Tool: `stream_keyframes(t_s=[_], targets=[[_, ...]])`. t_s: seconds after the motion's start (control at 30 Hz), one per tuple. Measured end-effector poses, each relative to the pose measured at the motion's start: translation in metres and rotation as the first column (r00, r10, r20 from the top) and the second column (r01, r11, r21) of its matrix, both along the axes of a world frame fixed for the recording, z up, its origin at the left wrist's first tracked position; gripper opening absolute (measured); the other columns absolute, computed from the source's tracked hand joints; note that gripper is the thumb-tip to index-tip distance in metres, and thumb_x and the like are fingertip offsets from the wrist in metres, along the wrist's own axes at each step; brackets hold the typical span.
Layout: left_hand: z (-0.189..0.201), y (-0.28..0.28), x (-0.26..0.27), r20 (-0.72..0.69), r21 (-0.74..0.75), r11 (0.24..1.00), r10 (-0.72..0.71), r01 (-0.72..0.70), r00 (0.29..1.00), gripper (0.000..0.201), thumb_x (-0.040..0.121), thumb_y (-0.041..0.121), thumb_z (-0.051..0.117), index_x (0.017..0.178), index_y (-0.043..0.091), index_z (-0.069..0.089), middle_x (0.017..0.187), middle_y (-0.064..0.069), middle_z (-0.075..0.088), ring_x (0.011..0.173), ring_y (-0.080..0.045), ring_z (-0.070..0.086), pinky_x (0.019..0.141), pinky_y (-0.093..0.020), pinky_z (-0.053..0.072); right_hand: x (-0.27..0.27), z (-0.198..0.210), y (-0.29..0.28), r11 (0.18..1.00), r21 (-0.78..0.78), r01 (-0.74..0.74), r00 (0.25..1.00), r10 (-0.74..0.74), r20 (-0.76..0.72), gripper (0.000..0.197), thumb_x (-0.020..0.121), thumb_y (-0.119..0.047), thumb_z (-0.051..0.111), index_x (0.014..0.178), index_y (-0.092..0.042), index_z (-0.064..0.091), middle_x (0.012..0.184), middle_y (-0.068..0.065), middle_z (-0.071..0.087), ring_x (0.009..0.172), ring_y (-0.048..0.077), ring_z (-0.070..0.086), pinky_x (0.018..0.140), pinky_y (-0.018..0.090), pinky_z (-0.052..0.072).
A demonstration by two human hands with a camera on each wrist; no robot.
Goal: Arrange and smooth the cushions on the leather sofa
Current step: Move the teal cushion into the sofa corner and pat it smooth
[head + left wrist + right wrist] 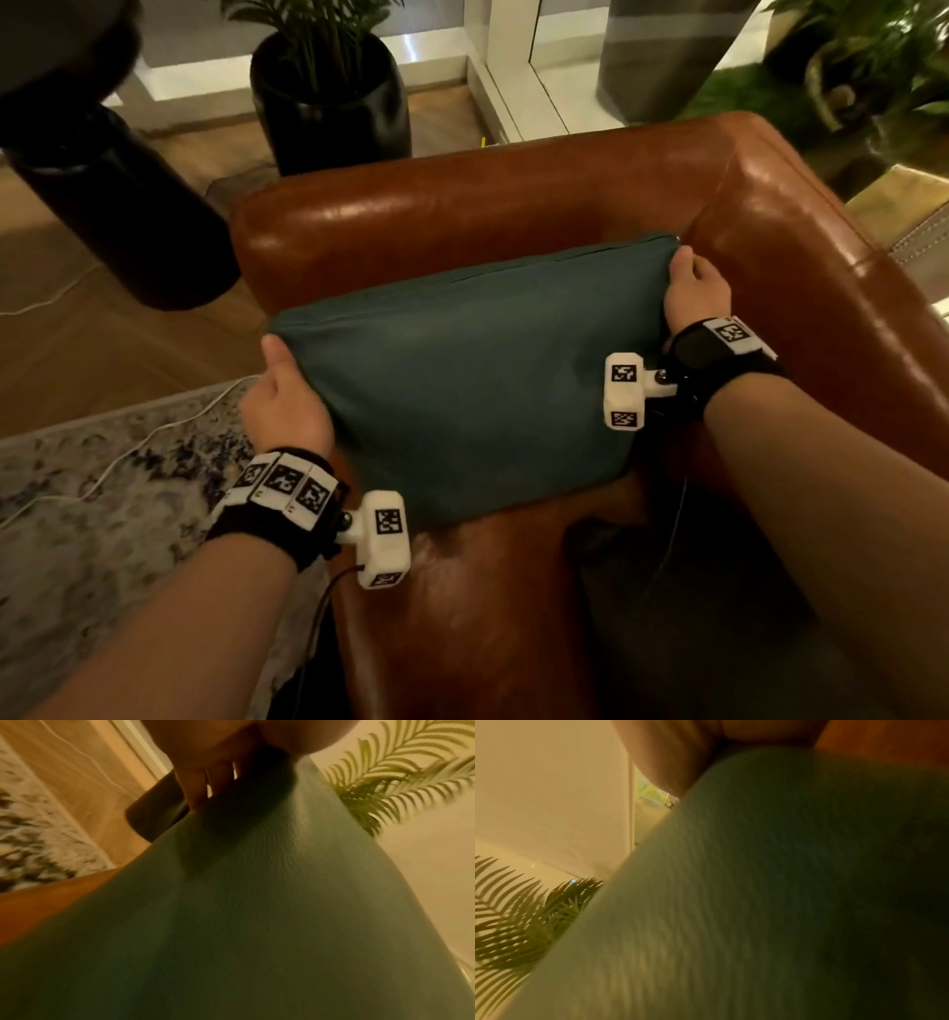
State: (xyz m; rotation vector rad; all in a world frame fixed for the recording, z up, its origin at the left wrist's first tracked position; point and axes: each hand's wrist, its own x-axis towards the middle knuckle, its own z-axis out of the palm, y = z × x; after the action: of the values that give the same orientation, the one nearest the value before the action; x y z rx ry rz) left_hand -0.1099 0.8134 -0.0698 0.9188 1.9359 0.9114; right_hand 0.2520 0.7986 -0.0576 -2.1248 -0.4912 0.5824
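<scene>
Left hand (287,406): my forearm extended, grip pinching cushion's left corner, thumb on top.
Right hand (693,290): grip curled round the far right corner.
Cushion (462,380): teal, propped tilted on leather sofa (513,205) seat, held between both hands.

Leather sofa (513,205) — teal cushion (462,370) on seat
</scene>
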Motion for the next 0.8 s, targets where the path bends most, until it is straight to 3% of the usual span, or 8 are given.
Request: stream_keyframes(t_s=[0.13,0.2,0.27,0.4,0.47,0.53,0.63,0.8], targets=[[-0.001,0.001,0.0,0.083,-0.089,0.996,0.0,0.007,0.997,0.078,0.099,0.063,0.016,0.137,0.005,0.051,0.144,-0.019,0.048,0.132,-0.035,0.045,0.109,-0.039,0.031,-0.008,-0.013,-0.003,0.997,0.067,0.028,0.984,-0.016,-0.179,0.065,0.089,-0.066,0.038,0.127,-0.018,0.061,0.129,0.001,0.061,0.117,0.022,0.056,0.105,0.037,0.04],[-0.002,0.008,-0.005,0.086,-0.082,0.997,0.017,-0.01,0.996,0.074,0.1,0.06,0.02,0.131,0.002,0.056,0.139,-0.022,0.052,0.126,-0.036,0.049,0.101,-0.038,0.036,-0.008,-0.015,0.0,0.993,0.101,0.061,0.992,-0.049,-0.114,0.046,0.096,-0.056,0.04,0.078,-0.02,0.064,0.084,0.0,0.061,0.079,0.015,0.055,0.08,0.029,0.041],[-0.001,0.015,-0.008,0.069,-0.056,0.996,0.07,-0.066,0.995,0.066,0.102,0.055,0.025,0.125,0.003,0.06,0.132,-0.02,0.057,0.12,-0.037,0.053,0.093,-0.036,0.037,-0.012,-0.004,0.004,0.994,0.102,0.045,0.998,-0.041,-0.047,0.047,0.101,-0.046,0.039,0.063,-0.02,0.048,0.066,-0.001,0.047,0.062,0.014,0.044,0.067,0.028,0.031],[0.021,0.014,-0.001,-0.206,0.323,0.946,0.059,0.011,0.977,0.054,0.1,0.028,0.035,0.151,0.012,0.028,0.156,-0.013,0.029,0.144,-0.027,0.028,0.117,-0.034,0.022,-0.029,0.028,0.006,0.987,0.159,-0.03,0.96,-0.016,0.28,0.035,0.102,-0.031,0.038,0.13,-0.021,0.055,0.13,0.002,0.058,0.119,0.019,0.052,0.086,0.018,0.031],[0.037,0.008,0.03,-0.576,0.451,0.758,-0.156,0.471,0.802,0.055,0.095,0.028,0.038,0.148,0.015,0.032,0.15,-0.009,0.039,0.14,-0.025,0.034,0.119,-0.037,0.019,-0.066,0.04,0.009,0.886,0.115,-0.45,0.753,0.308,0.582,0.038,0.1,-0.027,0.038,0.132,-0.018,0.055,0.134,0.001,0.057,0.124,0.016,0.048,0.1,0.021,0.03],[0.034,0.008,0.068,-0.765,0.187,0.605,-0.405,0.774,0.501,0.055,0.097,0.039,0.03,0.148,0.022,0.033,0.149,-0.004,0.043,0.137,-0.026,0.038,0.118,-0.045,0.019,-0.105,0.029,0.017,0.595,-0.228,-0.771,0.324,0.674,0.664,0.044,0.099,-0.032,0.032,0.133,-0.017,0.055,0.135,0.002,0.057,0.127,0.018,0.049,0.109,0.035,0.03],[0.011,0.026,0.075,-0.796,-0.184,0.515,-0.578,0.837,0.181,0.063,0.096,0.054,0.017,0.148,0.026,0.037,0.151,-0.005,0.043,0.138,-0.03,0.038,0.116,-0.049,0.021,-0.102,0.008,0.027,0.412,-0.609,-0.678,0.022,0.839,0.544,0.058,0.096,-0.048,0.018,0.138,-0.025,0.05,0.142,-0.002,0.053,0.133,0.019,0.045,0.114,0.043,0.021],[0.01,0.057,0.017,-0.819,-0.303,0.618,-0.559,0.726,0.134,0.071,0.091,0.069,0.011,0.133,0.025,0.048,0.127,-0.011,0.057,0.114,-0.037,0.052,0.098,-0.05,0.037,0.004,0.022,0.028,0.542,-0.764,-0.35,0.355,0.832,0.427,0.063,0.095,-0.051,0.01,0.117,-0.02,0.06,0.127,0.01,0.062,0.12,0.028,0.053,0.113,0.051,0.023]])
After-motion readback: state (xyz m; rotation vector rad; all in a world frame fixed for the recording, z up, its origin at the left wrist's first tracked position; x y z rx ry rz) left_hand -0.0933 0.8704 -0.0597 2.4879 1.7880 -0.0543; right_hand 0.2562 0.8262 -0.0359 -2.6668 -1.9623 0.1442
